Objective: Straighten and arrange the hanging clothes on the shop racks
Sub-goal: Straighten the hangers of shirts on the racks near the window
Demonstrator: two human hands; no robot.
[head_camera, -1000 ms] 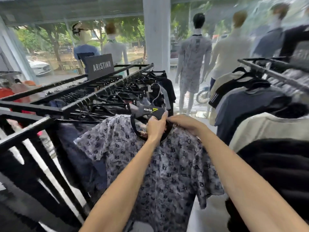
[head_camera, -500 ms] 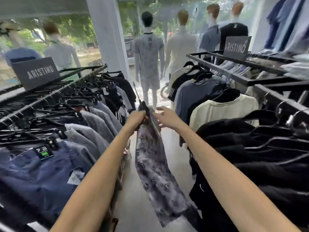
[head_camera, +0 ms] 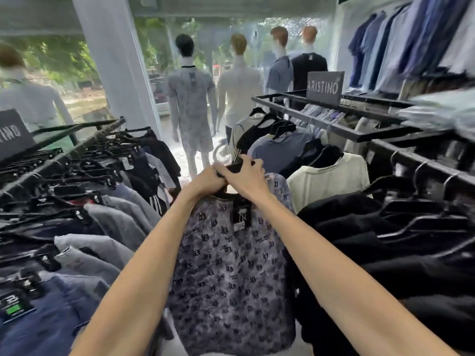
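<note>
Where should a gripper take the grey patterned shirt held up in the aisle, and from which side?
Probably by the black hanger at the collar, coming from above. The patterned shirt hangs limp and flat below it, so the fabric offers no firm hold, and the hanger looks like the only rigid part. The left hand and right hand both hold it there.
</note>
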